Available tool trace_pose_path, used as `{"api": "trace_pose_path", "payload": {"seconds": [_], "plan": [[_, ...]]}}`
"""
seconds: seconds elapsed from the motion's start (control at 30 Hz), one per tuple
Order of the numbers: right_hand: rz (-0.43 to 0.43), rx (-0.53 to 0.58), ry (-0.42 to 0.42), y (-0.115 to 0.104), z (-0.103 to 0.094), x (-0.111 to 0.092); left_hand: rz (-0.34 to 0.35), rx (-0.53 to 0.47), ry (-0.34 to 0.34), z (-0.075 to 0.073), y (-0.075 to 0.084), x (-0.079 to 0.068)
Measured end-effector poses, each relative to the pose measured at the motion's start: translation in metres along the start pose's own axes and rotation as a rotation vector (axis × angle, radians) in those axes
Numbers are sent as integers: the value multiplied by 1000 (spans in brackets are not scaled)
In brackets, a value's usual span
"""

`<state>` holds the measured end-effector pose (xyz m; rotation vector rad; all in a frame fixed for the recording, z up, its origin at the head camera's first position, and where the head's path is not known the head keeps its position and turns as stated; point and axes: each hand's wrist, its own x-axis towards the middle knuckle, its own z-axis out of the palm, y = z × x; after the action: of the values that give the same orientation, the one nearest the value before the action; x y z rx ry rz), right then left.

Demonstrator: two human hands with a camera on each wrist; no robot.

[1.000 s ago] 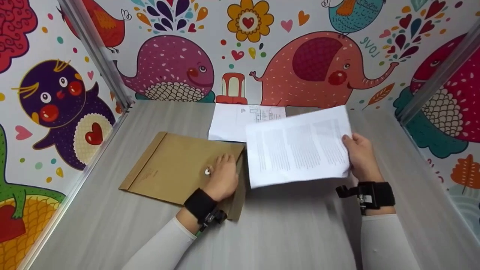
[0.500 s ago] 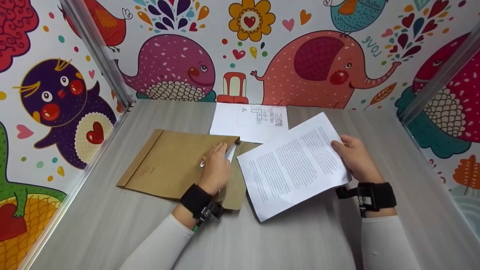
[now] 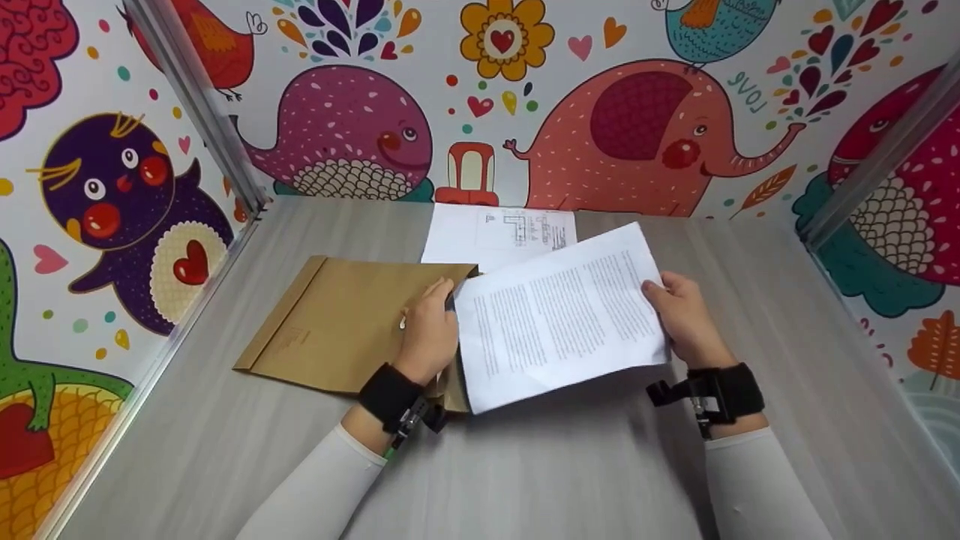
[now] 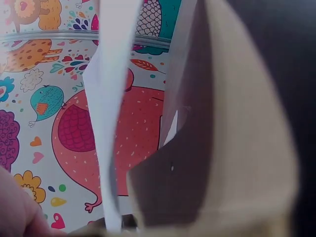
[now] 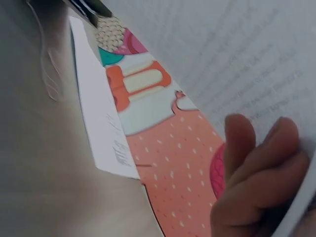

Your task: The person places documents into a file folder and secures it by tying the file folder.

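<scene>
A brown paper envelope [image 3: 337, 322] lies flat at the left of the table, its open end facing right. My left hand [image 3: 427, 334] grips the upper edge of that opening, beside a small white round fastener [image 3: 403, 322]. In the left wrist view the envelope's mouth [image 4: 173, 182] gapes, with a white sheet edge [image 4: 111, 113] upright next to it. My right hand [image 3: 686, 315] pinches the printed papers [image 3: 562, 322] by their right edge, thumb on top. Their left edge is right at the envelope's mouth and overlaps its flap [image 3: 454, 394].
Another white sheet with a line drawing [image 3: 457, 229] lies at the back of the table, partly covered by the held papers in the head view. Patterned walls [image 3: 495, 112] enclose the grey table [image 3: 570, 480] at the back and sides.
My right hand has brought the printed papers left, up to the envelope's mouth, after tilting and levelling them. My left hand has lifted the mouth's upper edge and shifted slightly.
</scene>
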<state>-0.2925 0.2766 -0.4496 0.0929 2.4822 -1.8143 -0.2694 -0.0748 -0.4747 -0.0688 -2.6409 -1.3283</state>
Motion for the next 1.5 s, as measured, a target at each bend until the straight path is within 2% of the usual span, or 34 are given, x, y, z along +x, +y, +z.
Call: {"api": "trace_pose_path", "payload": {"seconds": [0.3,0.47,0.77,0.87,1.0,1.2,1.37,1.5], "plan": [[28,126,70,1,48,-1,13,31,0,0,3,-1],[45,126,74,5,71,-5,17,39,5,-1,3,-1],[10,93,167,7,62,-6,7,29,-19,-3,4,3],[13,87,174,7,70,-8,6,26,-14,-6,2,3],[-3,99,163,9,92,-15,7,41,-3,-9,0,4],[-46,135,140,14,122,-26,17,59,-6,-5,2,2],[-74,242,32,15,147,-38,15,78,-24,-3,4,-1],[-130,317,-40,14,172,-43,8,111,-34,-2,6,-2]]}}
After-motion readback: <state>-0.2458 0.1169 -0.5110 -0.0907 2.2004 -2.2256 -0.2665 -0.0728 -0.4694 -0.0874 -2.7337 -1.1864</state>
